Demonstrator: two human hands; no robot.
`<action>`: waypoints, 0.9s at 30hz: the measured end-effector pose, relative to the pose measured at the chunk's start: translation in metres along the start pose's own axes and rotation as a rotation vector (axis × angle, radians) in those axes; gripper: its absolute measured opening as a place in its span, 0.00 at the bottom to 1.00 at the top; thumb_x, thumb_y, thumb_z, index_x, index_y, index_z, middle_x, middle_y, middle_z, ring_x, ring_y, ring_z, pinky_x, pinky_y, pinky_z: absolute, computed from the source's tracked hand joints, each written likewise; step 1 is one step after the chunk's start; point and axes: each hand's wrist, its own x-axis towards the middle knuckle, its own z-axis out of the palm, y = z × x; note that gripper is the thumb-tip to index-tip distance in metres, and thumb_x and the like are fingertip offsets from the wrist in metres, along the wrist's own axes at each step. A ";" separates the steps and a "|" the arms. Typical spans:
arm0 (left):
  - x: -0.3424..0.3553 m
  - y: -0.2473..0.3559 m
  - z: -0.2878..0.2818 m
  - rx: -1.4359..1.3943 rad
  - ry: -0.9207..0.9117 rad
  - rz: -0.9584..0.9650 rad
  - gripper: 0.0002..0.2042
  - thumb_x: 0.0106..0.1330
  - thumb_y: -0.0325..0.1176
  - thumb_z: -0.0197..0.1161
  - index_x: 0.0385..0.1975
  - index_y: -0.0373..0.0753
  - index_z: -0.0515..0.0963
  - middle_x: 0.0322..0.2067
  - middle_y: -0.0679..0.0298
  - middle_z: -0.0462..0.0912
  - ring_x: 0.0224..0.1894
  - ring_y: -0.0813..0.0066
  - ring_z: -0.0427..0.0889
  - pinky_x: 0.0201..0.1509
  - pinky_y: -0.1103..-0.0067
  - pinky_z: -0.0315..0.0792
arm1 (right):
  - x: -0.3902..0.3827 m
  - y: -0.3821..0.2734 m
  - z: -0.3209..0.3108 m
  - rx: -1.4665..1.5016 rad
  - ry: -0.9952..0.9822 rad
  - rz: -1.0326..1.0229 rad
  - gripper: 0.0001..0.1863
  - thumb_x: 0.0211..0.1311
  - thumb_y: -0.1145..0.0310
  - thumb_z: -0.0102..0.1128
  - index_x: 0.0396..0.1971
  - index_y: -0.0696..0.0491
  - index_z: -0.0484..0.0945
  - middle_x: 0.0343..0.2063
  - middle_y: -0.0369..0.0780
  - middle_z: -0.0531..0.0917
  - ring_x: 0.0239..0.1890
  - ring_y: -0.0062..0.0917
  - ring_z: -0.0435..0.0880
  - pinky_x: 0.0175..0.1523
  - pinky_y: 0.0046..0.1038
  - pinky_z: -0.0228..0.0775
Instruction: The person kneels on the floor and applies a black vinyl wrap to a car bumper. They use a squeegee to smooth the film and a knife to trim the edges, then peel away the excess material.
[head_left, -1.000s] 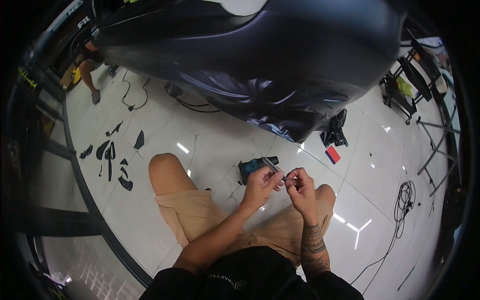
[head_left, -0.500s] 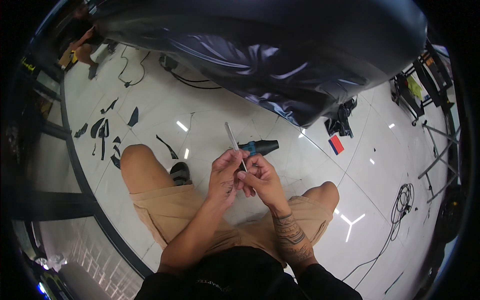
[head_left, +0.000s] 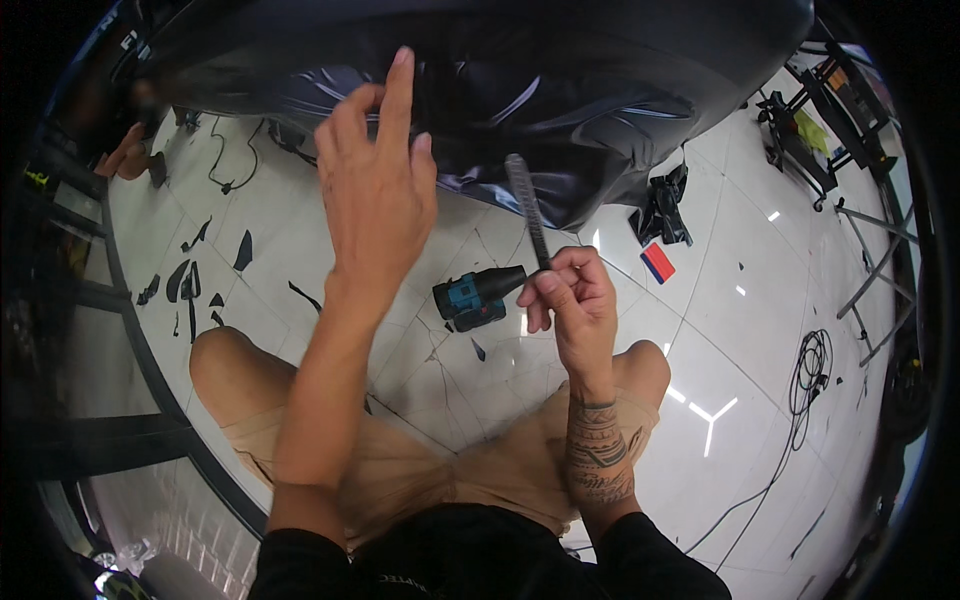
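My left hand is raised with its fingers apart, holding nothing, in front of the loose black film over a large curved body panel. Whether the fingertips touch the film I cannot tell. My right hand pinches the lower end of a slim, grey craft knife. The knife points up toward the film's lower edge, and its tip seems free of it. On the floor just left of my right hand lies a teal and black heat gun, its nozzle near my fingers.
A red and blue squeegee card lies by crumpled black film on the floor. Dark scraps are scattered at left. A coiled cable and a metal stand are at right. Another person crouches far left.
My hands have parted. The left has let go and risen toward the film, its fingers spreading; the right has moved right, keeping the knife. The view has shifted, showing more of the heat gun.
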 end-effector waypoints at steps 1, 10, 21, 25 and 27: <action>0.007 -0.005 0.002 0.069 -0.030 0.009 0.34 0.58 0.25 0.57 0.67 0.44 0.57 0.46 0.52 0.69 0.45 0.57 0.70 0.53 0.67 0.65 | 0.000 0.000 -0.001 0.020 0.016 -0.011 0.06 0.65 0.74 0.53 0.38 0.56 0.67 0.23 0.40 0.81 0.16 0.15 0.74 0.20 0.13 0.59; 0.013 -0.023 -0.002 0.332 -0.172 0.094 0.43 0.50 0.22 0.60 0.70 0.49 0.51 0.39 0.64 0.70 0.42 0.65 0.70 0.39 0.69 0.67 | 0.000 0.010 -0.005 0.053 0.011 0.033 0.06 0.66 0.74 0.52 0.38 0.55 0.66 0.23 0.41 0.81 0.16 0.15 0.74 0.20 0.13 0.59; 0.029 -0.015 -0.020 0.416 -0.256 0.163 0.36 0.54 0.23 0.58 0.66 0.45 0.58 0.38 0.63 0.71 0.42 0.65 0.72 0.44 0.70 0.67 | 0.001 0.000 0.000 0.018 -0.054 0.022 0.05 0.66 0.73 0.52 0.38 0.55 0.66 0.24 0.40 0.82 0.16 0.15 0.75 0.20 0.14 0.60; 0.023 -0.026 -0.041 0.073 -0.360 0.086 0.29 0.54 0.21 0.57 0.61 0.41 0.67 0.40 0.59 0.74 0.44 0.62 0.73 0.47 0.70 0.69 | 0.000 -0.013 0.007 0.025 -0.076 0.016 0.06 0.67 0.73 0.51 0.39 0.55 0.65 0.23 0.36 0.79 0.17 0.13 0.72 0.22 0.14 0.59; 0.003 -0.027 -0.051 -0.320 -0.450 -0.066 0.21 0.58 0.23 0.57 0.54 0.38 0.73 0.40 0.59 0.76 0.42 0.66 0.76 0.45 0.73 0.71 | 0.001 -0.013 0.010 0.039 -0.089 -0.003 0.06 0.68 0.72 0.50 0.40 0.54 0.64 0.21 0.33 0.74 0.18 0.12 0.69 0.23 0.14 0.57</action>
